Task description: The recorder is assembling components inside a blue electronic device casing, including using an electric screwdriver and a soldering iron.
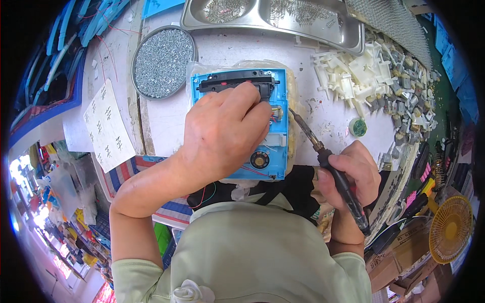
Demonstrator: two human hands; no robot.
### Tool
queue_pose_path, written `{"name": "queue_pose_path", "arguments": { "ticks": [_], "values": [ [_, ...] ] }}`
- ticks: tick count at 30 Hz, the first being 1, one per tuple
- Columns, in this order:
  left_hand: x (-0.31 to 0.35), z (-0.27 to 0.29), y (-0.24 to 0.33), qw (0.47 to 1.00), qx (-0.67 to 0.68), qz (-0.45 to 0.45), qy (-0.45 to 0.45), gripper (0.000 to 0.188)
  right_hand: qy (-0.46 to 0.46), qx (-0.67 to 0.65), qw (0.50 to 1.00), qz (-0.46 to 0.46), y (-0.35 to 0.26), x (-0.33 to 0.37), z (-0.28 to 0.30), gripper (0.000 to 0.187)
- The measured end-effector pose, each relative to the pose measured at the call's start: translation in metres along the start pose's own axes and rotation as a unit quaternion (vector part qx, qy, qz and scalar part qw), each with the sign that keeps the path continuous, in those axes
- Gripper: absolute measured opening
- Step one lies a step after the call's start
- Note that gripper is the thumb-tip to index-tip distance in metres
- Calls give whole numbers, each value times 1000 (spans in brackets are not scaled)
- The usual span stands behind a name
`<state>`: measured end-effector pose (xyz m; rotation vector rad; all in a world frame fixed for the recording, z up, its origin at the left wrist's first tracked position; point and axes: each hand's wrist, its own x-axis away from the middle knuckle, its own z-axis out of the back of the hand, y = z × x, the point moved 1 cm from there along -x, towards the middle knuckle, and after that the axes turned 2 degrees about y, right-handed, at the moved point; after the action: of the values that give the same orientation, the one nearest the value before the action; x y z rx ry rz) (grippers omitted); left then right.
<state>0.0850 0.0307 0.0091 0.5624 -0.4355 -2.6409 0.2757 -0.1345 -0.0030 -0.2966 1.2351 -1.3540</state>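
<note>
In front of my body lies a blue plastic casing [281, 151], its inside facing up. A long black part [237, 80] spans its far end, and a round speaker-like disc [260, 160] sits near its close end. My left hand [222, 126] is over the casing with curled fingers pressed together near the black part; the back of the hand hides whatever the fingertips hold. My right hand [353, 174] is closed round the black handle of a soldering iron [339, 178]. Its metal tip points up and left, close to the casing's right edge. Thin wires run inside the casing.
A round dish [191, 81] of small screws stands far left, and a metal tray [258, 24] of tiny parts at the back. White plastic parts [348, 76], grey metal pieces [409, 96] and a small green pot [357, 127] lie right. A written paper [108, 129] lies left.
</note>
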Motion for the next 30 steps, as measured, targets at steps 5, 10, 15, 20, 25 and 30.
{"name": "queue_pose_path", "arguments": {
  "ticks": [5, 10, 15, 20, 25, 30],
  "values": [
    [0, 1, 1, 1000, -6, 3, -4, 25, 0, 1, 1000, 0, 0, 0, 0, 34],
    [0, 0, 0, 1000, -6, -1, 0, 25, -2, 2, 1000, -1, -1, -1, 0, 34],
    [1, 0, 0, 1000, -5, 0, 4, 25, -2, 0, 1000, -1, 0, 0, 0, 34],
    [0, 0, 1, 1000, -3, 2, 9, 24, 0, 2, 1000, 1, 1, 0, -1, 34],
    [1, 0, 0, 1000, 2, -1, 14, 24, -1, -5, 1000, -1, 1, 0, -1, 34],
    [1, 0, 0, 1000, 1, 1, 15, 25, 3, -5, 1000, 2, 0, 0, -1, 34]
  ]
}}
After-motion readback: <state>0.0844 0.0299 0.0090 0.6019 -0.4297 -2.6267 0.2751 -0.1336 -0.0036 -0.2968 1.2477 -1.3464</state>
